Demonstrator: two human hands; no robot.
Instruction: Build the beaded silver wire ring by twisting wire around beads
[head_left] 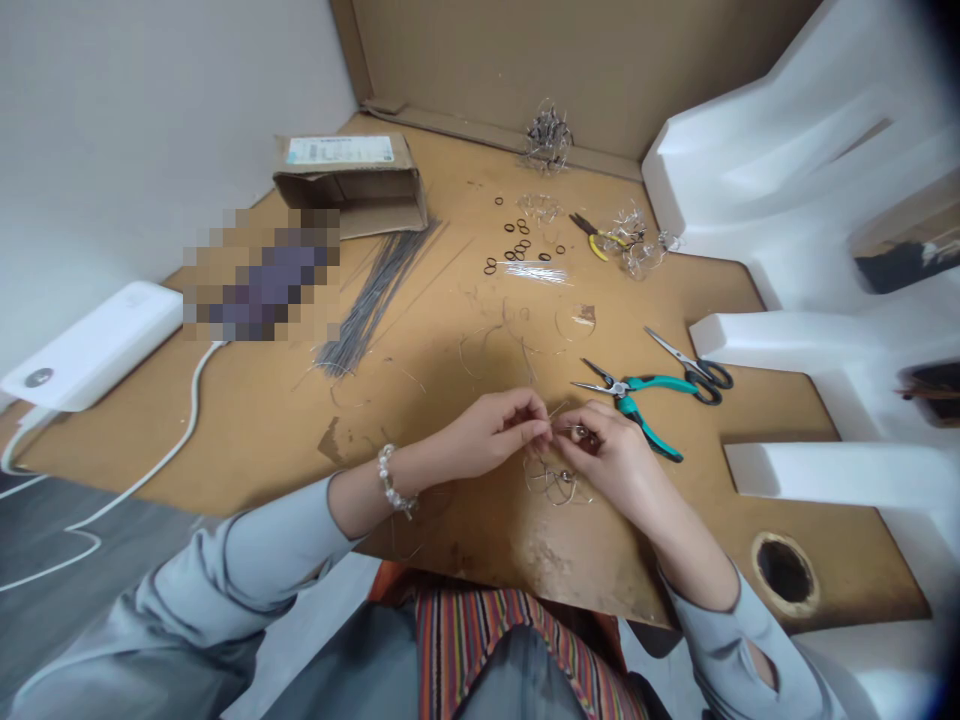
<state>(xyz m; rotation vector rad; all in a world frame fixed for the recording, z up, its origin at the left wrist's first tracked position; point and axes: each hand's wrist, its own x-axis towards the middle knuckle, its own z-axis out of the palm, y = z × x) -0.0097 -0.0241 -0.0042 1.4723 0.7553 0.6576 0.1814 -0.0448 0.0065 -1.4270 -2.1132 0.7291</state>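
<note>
The left hand [495, 432] is curled nearly shut, its thumb and fingers pinched together on a thin wire [559, 411]. The right hand [607, 462] is just as closed, meeting the left at the fingertips and seeming to hold the same wire beside a small shiny metal bit [580, 432]; how the bit sits is too small to tell. Both hands are above a loose wire tangle [556, 484], which lies on the wooden board [247, 445] just below them. Teal pliers [660, 384] lie just beside the right hand, with scissors [694, 360] beyond. Farther off are yellow pliers [596, 240], black rubber rings [517, 245], a bundle of grey rods [371, 300] and a cardboard box [349, 180]. A pearl bracelet [390, 480] circles the left wrist.
</note>
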